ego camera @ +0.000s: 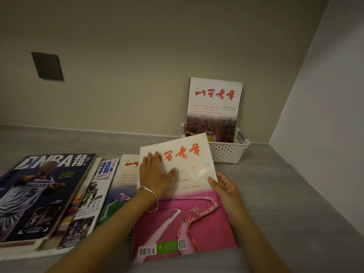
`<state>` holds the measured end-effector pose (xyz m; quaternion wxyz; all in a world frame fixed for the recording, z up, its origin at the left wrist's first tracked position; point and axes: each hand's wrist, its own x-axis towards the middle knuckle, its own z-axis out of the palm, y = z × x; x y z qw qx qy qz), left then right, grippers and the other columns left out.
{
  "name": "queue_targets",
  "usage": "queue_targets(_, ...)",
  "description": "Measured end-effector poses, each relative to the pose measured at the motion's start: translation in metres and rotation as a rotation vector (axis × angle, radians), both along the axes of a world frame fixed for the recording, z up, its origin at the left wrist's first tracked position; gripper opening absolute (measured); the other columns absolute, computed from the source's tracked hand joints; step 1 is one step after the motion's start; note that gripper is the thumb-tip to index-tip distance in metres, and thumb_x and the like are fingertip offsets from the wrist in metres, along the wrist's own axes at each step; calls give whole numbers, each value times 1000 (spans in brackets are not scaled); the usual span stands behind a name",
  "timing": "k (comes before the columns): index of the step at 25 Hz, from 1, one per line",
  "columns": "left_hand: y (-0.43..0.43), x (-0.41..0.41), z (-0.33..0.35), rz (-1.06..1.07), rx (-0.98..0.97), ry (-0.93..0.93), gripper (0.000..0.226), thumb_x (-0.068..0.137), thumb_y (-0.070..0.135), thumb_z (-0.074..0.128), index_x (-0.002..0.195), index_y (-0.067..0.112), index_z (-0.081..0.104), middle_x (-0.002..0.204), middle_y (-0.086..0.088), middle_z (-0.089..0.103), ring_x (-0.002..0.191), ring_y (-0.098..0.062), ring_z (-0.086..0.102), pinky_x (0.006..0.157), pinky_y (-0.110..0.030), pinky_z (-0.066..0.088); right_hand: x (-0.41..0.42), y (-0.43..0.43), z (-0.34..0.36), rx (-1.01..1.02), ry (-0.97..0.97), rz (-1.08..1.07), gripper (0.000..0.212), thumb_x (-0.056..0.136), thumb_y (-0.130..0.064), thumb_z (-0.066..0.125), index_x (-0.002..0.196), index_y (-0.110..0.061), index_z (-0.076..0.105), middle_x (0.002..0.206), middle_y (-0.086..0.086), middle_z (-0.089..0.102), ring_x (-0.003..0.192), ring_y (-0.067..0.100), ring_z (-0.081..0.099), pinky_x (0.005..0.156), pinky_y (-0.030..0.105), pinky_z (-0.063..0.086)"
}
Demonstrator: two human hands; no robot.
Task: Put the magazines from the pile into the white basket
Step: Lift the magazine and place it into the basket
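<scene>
A pink-and-white magazine (189,217) with red characters lies on top of the spread pile (59,198), at its right end. My left hand (155,174) rests flat on its white upper half, fingers straight. My right hand (224,188) touches its right edge, thumb on the cover; whether the fingers curl under the edge is hidden. The white basket (226,151) stands at the back right against the wall, just beyond the magazine's top corner. One magazine (213,109) with red characters stands upright in it.
A blue NBA magazine (37,194) and several others fan out to the left on the grey counter (285,203). A dark wall plate (47,66) is on the back wall. A side wall (325,95) closes the right.
</scene>
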<state>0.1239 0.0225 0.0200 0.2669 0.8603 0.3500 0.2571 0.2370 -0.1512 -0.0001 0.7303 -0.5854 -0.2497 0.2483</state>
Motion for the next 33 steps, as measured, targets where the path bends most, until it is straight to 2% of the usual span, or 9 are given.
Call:
queue_targets(2, 3, 1, 19, 25, -44, -177, 86, 81, 39, 61, 144, 9, 11, 154, -13, 12, 142, -28, 10, 116, -40, 10, 6, -4, 4, 64, 24, -61, 21, 85, -14, 60, 103, -25, 65, 93, 0, 76, 81, 19, 73, 59, 27, 58)
queue_targets(4, 8, 4, 36, -45, -248, -329, 84, 81, 26, 65, 144, 9, 12, 148, -11, 28, 134, -23, 30, 108, -37, 27, 13, -8, 10, 125, 52, -124, 22, 86, -16, 60, 105, -27, 64, 94, -3, 76, 80, 18, 73, 58, 28, 58)
queue_targets(7, 15, 12, 55, -194, -482, -357, 50, 86, 14, 59, 131, 8, 40, 126, -13, 56, 108, -23, 56, 88, -32, 46, 28, -13, 23, 164, 61, -198, 22, 86, -19, 60, 105, -30, 63, 95, -4, 75, 78, 17, 73, 54, 26, 57)
queue_targets(11, 21, 31, 77, -281, -620, -490, 22, 88, 13, 56, 108, 20, 61, 106, -6, 68, 95, -22, 66, 84, -36, 54, 62, -9, 61, 181, -26, -235, 21, 86, -18, 60, 103, -29, 61, 90, -8, 76, 76, 13, 73, 54, 24, 57)
queue_targets(14, 34, 52, 109, -381, -604, -621, 20, 86, 12, 58, 98, 27, 62, 95, 3, 70, 79, -8, 70, 68, -25, 59, 93, -1, 107, 146, -199, -271, 17, 83, -13, 64, 94, -26, 61, 79, -10, 75, 68, 5, 71, 52, 17, 54)
queue_targets(17, 50, 82, 142, -366, -451, -685, 19, 82, 13, 63, 99, 23, 61, 94, 5, 66, 87, -12, 66, 62, -24, 59, 126, 10, 143, 114, -332, -303, 15, 80, -12, 68, 92, -19, 62, 82, -9, 71, 65, 0, 70, 50, 12, 52)
queue_targets(21, 68, 126, 166, -335, -368, -749, 17, 78, 13, 68, 93, 18, 61, 84, 7, 66, 77, -5, 64, 52, -14, 54, 171, 28, 171, 103, -477, -370, 21, 81, -11, 67, 100, -7, 61, 89, -3, 69, 68, -2, 69, 55, 9, 52)
queue_targets(30, 102, 196, 126, -293, -381, -654, 16, 73, 7, 72, 76, 17, 60, 79, -2, 67, 74, -18, 66, 62, -25, 57, 244, 59, 134, -54, -589, -469, 15, 79, -6, 68, 93, -7, 63, 99, 10, 70, 79, 15, 66, 58, 8, 53)
queue_targets(33, 110, 203, 104, -280, -370, -596, 17, 72, 9, 72, 75, 20, 60, 80, 0, 67, 74, -15, 66, 64, -25, 57, 255, 66, 110, -145, -580, -451, 18, 80, -7, 69, 96, -6, 63, 102, 10, 70, 84, 19, 66, 58, 10, 53)
